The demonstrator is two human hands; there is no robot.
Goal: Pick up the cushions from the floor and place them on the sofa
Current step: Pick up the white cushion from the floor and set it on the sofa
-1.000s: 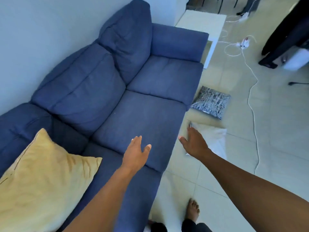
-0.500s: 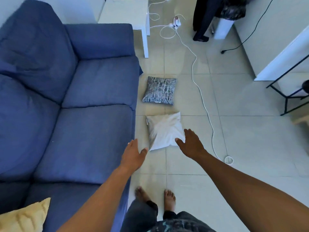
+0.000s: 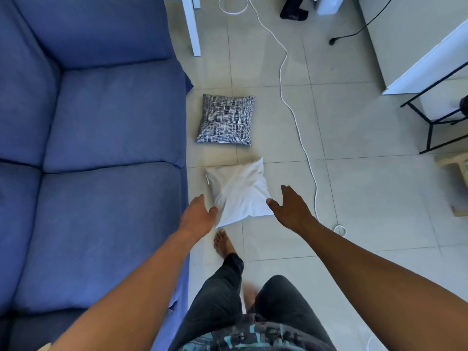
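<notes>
A white cushion (image 3: pixel 239 192) lies on the tiled floor beside the front of the blue sofa (image 3: pixel 101 153). Just beyond it, a black-and-white patterned cushion (image 3: pixel 226 119) lies flat on the floor. My left hand (image 3: pixel 198 216) hovers open over the white cushion's near left corner. My right hand (image 3: pixel 291 209) is open over its near right corner, fingers spread. Neither hand grips the cushion. My feet stand on the tiles just short of the white cushion.
A white cable (image 3: pixel 295 115) runs along the floor right of the cushions and ends in a small coil. A white side table leg (image 3: pixel 193 26) stands past the sofa arm. A black metal frame (image 3: pixel 435 115) and white furniture stand at the right.
My view has swung from the sofa down to the floor. Both hands have moved forward over the white cushion's near corners, and I have stepped closer to it.
</notes>
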